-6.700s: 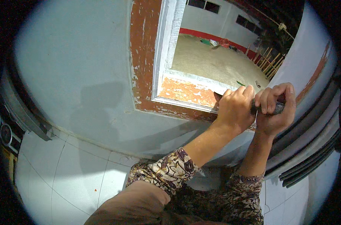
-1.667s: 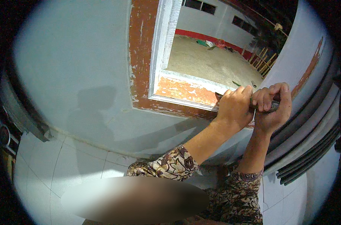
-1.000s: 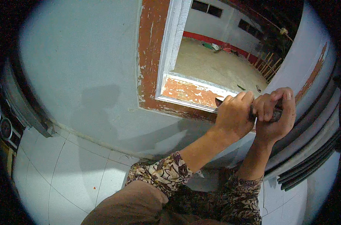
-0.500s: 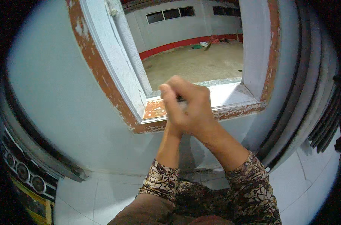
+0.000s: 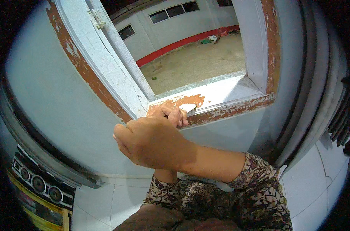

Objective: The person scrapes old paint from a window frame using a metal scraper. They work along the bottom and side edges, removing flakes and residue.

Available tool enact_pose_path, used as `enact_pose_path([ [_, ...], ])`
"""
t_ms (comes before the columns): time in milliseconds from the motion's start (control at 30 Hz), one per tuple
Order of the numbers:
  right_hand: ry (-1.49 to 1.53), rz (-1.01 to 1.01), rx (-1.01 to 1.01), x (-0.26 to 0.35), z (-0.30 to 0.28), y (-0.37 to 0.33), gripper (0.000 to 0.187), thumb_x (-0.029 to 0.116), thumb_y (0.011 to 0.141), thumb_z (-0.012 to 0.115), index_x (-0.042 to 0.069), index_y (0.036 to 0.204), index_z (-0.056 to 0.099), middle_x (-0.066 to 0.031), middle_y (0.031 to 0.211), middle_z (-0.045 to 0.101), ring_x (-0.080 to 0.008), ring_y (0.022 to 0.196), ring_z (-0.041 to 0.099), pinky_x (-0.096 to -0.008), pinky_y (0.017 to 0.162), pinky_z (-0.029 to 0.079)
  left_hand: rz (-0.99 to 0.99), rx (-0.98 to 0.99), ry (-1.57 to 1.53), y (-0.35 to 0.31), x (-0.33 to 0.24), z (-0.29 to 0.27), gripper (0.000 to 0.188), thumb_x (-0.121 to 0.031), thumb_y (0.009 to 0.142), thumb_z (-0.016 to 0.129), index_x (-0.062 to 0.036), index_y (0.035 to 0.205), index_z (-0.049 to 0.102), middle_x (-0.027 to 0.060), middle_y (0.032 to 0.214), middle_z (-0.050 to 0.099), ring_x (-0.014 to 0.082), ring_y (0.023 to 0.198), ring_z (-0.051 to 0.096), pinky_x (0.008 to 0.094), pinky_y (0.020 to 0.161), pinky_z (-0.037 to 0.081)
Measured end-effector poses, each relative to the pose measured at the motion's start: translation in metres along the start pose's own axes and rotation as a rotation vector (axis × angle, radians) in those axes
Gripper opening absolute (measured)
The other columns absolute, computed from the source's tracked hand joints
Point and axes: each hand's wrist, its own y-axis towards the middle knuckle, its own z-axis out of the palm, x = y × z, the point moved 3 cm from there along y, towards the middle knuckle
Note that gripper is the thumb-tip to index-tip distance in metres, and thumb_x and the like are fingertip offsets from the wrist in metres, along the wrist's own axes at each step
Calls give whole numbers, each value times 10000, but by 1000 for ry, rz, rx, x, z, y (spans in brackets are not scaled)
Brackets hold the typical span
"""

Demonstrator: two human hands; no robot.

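Observation:
My left hand (image 5: 169, 114) is closed at the left end of the window sill (image 5: 225, 92), its fingers curled. From its fingertips sticks out a small flat whitish blade-like piece (image 5: 188, 107); its exact kind I cannot tell. Around it the sill's white paint is gone in a ragged patch of orange-brown (image 5: 196, 100). Nearer to me, my right hand (image 5: 151, 142) is a fist crossing over my left wrist, its back turned up. Its fingers are curled away and whatever they may hold is hidden. Both forearms come out of patterned sleeves.
The window frame (image 5: 94, 82) has chipped white and brown paint. Beyond the opening lies a sandy floor (image 5: 198, 61) with scraps by a red-banded wall. A grey curtain (image 5: 309, 96) hangs on the right. A speaker-like box (image 5: 40, 184) stands at lower left above white tiles (image 5: 94, 200).
My right hand has swung left and nearer, from over the sill to across my left wrist. My left hand now shows at the sill. The view has turned slightly.

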Motion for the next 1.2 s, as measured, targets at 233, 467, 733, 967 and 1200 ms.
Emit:
enact_pose_path([
  [233, 16, -59, 39, 7, -3, 1, 202, 174, 819, 639, 75, 748, 478, -60, 583, 482, -232, 529, 558, -371, 513, 444, 128, 145, -103, 6, -2, -10, 294, -126, 942, 546, -92, 674, 431, 40, 550, 443, 183, 474, 461, 321, 527, 423],
  [467, -24, -36, 30, -2, -15, -1, 170, 139, 776, 623, 89, 732, 467, -61, 594, 489, -213, 533, 561, -365, 492, 435, -62, 52, -83, -4, -2, 12, 306, -66, 957, 515, -66, 668, 416, 17, 617, 392, 155, 597, 432, 303, 570, 393],
  [733, -169, -54, -87, 12, -29, -2, 137, 112, 751, 589, 109, 719, 455, -37, 584, 472, -185, 522, 547, -354, 472, 425, 89, 233, -60, 1, -7, 11, 307, -43, 952, 508, -67, 659, 422, 8, 573, 375, 144, 541, 405, 294, 544, 391],
  [967, -174, 35, -79, -5, -32, 6, 170, 130, 802, 613, 102, 729, 461, -37, 580, 476, -185, 513, 554, -334, 473, 440, -88, 128, -55, 8, 3, 24, 328, -117, 956, 522, -103, 651, 400, 3, 557, 387, 165, 508, 419, 306, 506, 392],
  [1200, -154, -18, -94, -5, -37, -2, 179, 152, 834, 626, 99, 753, 476, -42, 576, 492, -190, 525, 574, -339, 494, 455, -72, 81, 63, 2, -2, 29, 348, -152, 963, 536, -103, 653, 386, -1, 553, 381, 154, 501, 411, 315, 500, 390],
])
